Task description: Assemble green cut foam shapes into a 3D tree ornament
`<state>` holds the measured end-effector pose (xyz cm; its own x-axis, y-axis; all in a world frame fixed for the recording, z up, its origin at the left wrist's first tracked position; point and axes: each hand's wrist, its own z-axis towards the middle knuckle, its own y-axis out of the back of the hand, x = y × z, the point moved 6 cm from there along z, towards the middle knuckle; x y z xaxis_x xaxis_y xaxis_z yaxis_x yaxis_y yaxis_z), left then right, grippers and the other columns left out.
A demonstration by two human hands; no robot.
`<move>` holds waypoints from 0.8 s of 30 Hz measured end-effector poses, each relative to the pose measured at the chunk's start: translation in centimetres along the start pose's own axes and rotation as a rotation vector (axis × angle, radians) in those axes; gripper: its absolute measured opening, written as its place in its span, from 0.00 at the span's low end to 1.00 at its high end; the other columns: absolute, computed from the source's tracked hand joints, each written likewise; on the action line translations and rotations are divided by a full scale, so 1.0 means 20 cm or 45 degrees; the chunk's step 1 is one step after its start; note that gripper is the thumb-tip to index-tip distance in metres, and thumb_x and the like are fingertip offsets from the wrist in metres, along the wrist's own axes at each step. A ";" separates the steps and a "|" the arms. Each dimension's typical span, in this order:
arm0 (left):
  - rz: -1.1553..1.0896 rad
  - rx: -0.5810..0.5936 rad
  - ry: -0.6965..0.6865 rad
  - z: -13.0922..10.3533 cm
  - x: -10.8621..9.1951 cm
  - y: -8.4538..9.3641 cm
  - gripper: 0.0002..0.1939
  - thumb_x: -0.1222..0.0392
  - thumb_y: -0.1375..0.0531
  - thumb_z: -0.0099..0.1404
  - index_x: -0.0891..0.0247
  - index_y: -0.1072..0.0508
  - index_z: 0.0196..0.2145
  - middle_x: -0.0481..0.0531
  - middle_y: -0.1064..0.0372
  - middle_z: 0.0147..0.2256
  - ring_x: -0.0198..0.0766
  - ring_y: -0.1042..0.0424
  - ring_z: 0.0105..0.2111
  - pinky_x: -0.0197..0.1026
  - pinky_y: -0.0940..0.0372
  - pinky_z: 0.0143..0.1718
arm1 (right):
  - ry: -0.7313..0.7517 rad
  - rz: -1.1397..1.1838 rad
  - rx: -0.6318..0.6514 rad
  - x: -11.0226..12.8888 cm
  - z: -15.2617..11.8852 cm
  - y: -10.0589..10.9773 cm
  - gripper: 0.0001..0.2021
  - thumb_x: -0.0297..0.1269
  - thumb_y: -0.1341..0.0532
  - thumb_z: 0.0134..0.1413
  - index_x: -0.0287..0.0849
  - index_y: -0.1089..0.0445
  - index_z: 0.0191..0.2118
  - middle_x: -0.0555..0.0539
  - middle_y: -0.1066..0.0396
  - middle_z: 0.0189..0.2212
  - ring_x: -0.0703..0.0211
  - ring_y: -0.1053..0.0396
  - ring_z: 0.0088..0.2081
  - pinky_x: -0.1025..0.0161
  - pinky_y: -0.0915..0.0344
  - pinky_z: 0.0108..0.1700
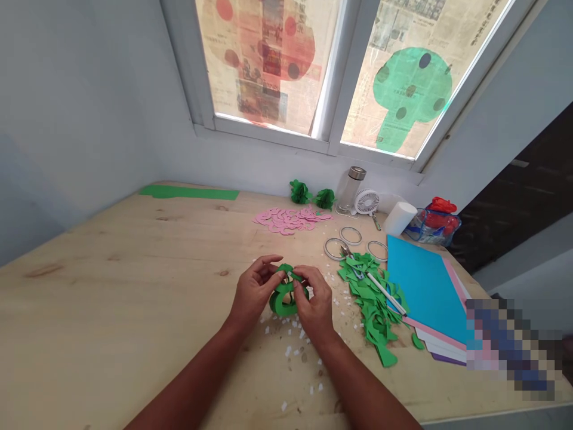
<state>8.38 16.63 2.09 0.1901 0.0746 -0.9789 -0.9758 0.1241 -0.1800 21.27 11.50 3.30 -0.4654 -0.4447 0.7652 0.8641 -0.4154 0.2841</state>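
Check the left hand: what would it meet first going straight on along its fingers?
The green paper piece that the left hand is holding; just past it, probably the right hand, though this single view leaves depth unclear.

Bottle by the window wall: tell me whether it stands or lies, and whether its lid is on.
Upright, lid on: the bottle stands on its base, with its silver lid at the top.

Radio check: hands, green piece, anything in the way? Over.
Left hand and right hand both gripping green piece. Piece looped, open in the middle. White bits strewn around, green scraps to the right; nothing apparently blocking.
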 end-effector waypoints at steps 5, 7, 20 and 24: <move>0.074 -0.038 -0.058 -0.01 -0.01 0.00 0.17 0.55 0.36 0.51 0.63 0.30 0.38 0.47 0.31 0.26 0.36 0.30 0.27 0.37 0.34 0.29 | 0.060 -0.003 0.010 0.03 0.00 0.00 0.11 0.28 0.46 0.56 0.44 0.29 0.42 0.44 0.28 0.39 0.57 0.31 0.43 0.60 0.32 0.43; 0.081 -0.058 -0.085 -0.02 -0.01 0.01 0.16 0.56 0.36 0.52 0.62 0.33 0.37 0.47 0.31 0.27 0.35 0.30 0.27 0.36 0.34 0.29 | 0.066 -0.005 0.013 0.04 0.00 0.00 0.11 0.28 0.46 0.56 0.44 0.29 0.42 0.43 0.28 0.39 0.56 0.31 0.43 0.59 0.32 0.43; 0.259 0.056 -0.207 -0.04 -0.03 -0.02 0.09 0.57 0.39 0.56 0.61 0.36 0.29 0.45 0.36 0.26 0.33 0.35 0.26 0.34 0.37 0.28 | -0.472 0.370 -0.067 -0.14 -0.02 -0.03 0.11 0.33 0.40 0.50 0.41 0.34 0.41 0.47 0.28 0.33 0.60 0.29 0.33 0.65 0.31 0.35; 0.510 0.033 -0.385 -0.06 -0.07 -0.03 0.05 0.58 0.41 0.59 0.60 0.34 0.33 0.47 0.33 0.29 0.36 0.33 0.28 0.38 0.36 0.32 | -0.529 0.400 -0.064 -0.17 -0.03 -0.04 0.12 0.33 0.40 0.49 0.41 0.34 0.42 0.49 0.28 0.31 0.62 0.30 0.30 0.65 0.32 0.33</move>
<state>8.58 15.33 3.41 -0.1723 0.4045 -0.8981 -0.9762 0.0514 0.2105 22.02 12.89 0.21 -0.0613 -0.2057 0.9767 0.9349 -0.3546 -0.0161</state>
